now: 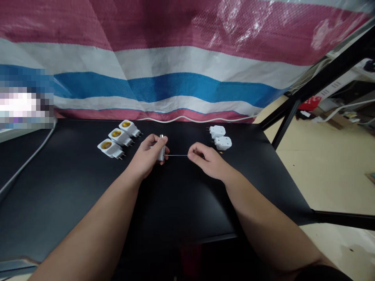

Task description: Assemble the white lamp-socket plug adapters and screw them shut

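My left hand (149, 154) is closed around a white plug adapter (161, 150), held upright over the black table (88, 187). My right hand (205, 160) pinches a thin metal screwdriver (177, 155) whose shaft runs level to the left, its tip touching the adapter's side. Three white lamp-socket adapters with yellow insides (117, 138) lie in a slanted row to the left of my left hand. Two more white adapters (221, 138) lie just behind my right hand.
A striped red, white and blue tarp (175, 70) hangs behind the table. A white cable (187, 118) runs along its back edge, and a grey cable (26, 162) crosses the left side. A black metal frame (295, 101) and floor clutter stand at the right.
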### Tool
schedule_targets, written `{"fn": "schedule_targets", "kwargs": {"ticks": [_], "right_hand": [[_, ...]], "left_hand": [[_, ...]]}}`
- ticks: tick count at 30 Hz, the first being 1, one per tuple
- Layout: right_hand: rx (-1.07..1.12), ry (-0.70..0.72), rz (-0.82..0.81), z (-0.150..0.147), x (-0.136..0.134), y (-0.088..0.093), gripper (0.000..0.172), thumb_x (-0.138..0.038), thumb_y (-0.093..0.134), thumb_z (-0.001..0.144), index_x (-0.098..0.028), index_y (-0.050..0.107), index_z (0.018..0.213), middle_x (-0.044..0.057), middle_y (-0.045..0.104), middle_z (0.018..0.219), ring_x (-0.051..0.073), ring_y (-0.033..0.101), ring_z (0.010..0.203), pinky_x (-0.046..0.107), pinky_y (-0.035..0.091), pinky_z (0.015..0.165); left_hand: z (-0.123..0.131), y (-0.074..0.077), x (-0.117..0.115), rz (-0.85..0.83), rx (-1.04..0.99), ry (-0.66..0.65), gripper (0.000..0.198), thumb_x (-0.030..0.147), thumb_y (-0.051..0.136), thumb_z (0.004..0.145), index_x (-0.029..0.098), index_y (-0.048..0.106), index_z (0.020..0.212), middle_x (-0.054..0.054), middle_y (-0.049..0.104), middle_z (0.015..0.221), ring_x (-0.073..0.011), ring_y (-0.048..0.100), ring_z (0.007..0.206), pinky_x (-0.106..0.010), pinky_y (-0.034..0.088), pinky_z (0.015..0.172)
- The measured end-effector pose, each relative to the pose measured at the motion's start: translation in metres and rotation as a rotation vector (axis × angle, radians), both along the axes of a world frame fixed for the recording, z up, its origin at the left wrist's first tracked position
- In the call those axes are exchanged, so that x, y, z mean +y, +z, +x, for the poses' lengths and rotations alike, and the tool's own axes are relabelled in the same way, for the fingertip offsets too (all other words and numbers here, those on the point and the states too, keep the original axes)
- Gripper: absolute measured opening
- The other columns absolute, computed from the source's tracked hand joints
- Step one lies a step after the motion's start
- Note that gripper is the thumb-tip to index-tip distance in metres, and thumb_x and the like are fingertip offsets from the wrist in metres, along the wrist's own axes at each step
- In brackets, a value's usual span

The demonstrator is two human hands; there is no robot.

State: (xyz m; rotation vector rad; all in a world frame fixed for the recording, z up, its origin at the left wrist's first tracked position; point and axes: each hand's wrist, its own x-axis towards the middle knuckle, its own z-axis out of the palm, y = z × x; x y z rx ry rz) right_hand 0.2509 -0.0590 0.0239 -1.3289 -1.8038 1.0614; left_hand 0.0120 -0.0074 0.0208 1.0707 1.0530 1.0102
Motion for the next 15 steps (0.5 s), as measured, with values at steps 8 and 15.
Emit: {"fn": "schedule_targets", "kwargs": {"ticks": [8, 15], "right_hand": [[-0.064, -0.083, 0.001, -0.0012, 0.0012, 0.001, 0.049, -0.061, 0.056, 0.107, -0.022, 0.063, 0.079, -0.001, 0.058, 0.072, 0.016, 0.053, 0.069, 0.034, 0.04, 0.068], [0.031, 0.027, 0.04, 0.0004, -0.0008, -0.0009, 0.025, -0.048, 0.069, 0.102, -0.026, 0.06, 0.11, -0.002, 0.062, 0.085, 0.017, 0.057, 0.076, 0.034, 0.046, 0.075]], "left_hand": [[-0.0029, -0.0007, 0.0006, 0.007, 0.032, -0.007, 0.054, 0.062, 0.091, 0.08, 0.021, 0.057, 0.087, -0.003, 0.071, 0.074, -0.0148, 0.066, 0.057, -0.022, 0.046, 0.044], [-0.0016, 0.0002, 0.0002, -0.01, 0.024, 0.009, 0.051, 0.059, 0.09, 0.08, 0.021, 0.056, 0.085, -0.003, 0.07, 0.072, -0.0146, 0.065, 0.055, -0.022, 0.044, 0.042]]}}
